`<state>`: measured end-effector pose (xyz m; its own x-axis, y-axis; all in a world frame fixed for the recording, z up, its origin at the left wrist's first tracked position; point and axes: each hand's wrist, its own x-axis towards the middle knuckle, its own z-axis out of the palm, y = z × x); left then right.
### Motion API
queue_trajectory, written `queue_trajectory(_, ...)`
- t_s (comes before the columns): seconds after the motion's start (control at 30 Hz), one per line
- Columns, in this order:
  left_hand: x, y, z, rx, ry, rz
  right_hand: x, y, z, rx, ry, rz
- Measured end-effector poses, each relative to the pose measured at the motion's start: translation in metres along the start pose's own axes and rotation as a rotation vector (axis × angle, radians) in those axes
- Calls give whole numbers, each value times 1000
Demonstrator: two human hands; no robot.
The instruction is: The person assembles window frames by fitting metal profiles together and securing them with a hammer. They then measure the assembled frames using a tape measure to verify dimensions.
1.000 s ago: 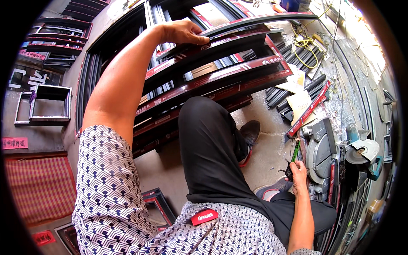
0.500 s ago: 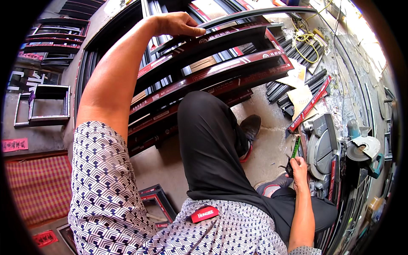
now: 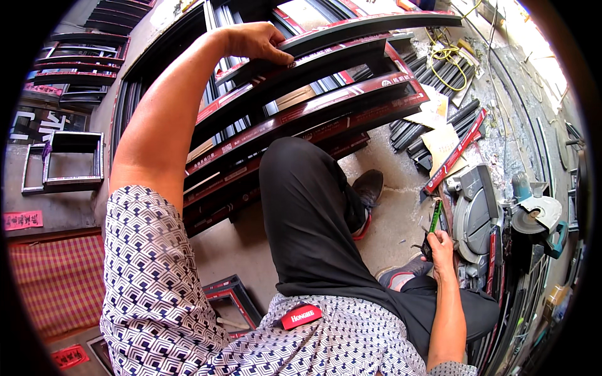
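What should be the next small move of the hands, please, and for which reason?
I would perhaps bring the right hand, with its green-and-black tool, up toward the top dark strip. The left hand has hold of that strip, while the tool is down beside the grey round machine base, apart from the strip.

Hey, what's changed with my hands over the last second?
Your left hand has shifted slightly left in view, along with the top bar it holds; the bar shows more of its dark side than half a second ago. Nothing was visibly grasped or released. Your right hand stays in about the same spot, gripping the dark tool.
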<state>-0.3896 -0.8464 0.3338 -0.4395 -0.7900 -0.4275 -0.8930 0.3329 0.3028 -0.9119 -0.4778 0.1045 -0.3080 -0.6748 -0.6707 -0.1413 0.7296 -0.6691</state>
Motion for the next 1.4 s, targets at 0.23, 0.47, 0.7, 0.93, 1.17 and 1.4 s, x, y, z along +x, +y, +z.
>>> queue_trajectory(0.23,-2,-3,3,-113,-32,-44,1,2,1,-9,-7,-10)
queue_trajectory(0.47,-4,0,12,-339,-29,-49,3,11,2,22,6,-7)
queue_trajectory(0.7,-8,-2,18,-375,-21,-109,5,10,2,-10,-16,31)
queue_trajectory(0.93,-11,1,32,-515,144,-80,2,6,3,-39,-12,53)
queue_trajectory(1.17,-8,14,37,-405,253,-112,1,8,2,-52,4,37)
queue_trajectory(1.4,-14,17,39,-422,272,-105,-2,-2,3,-66,-1,30)
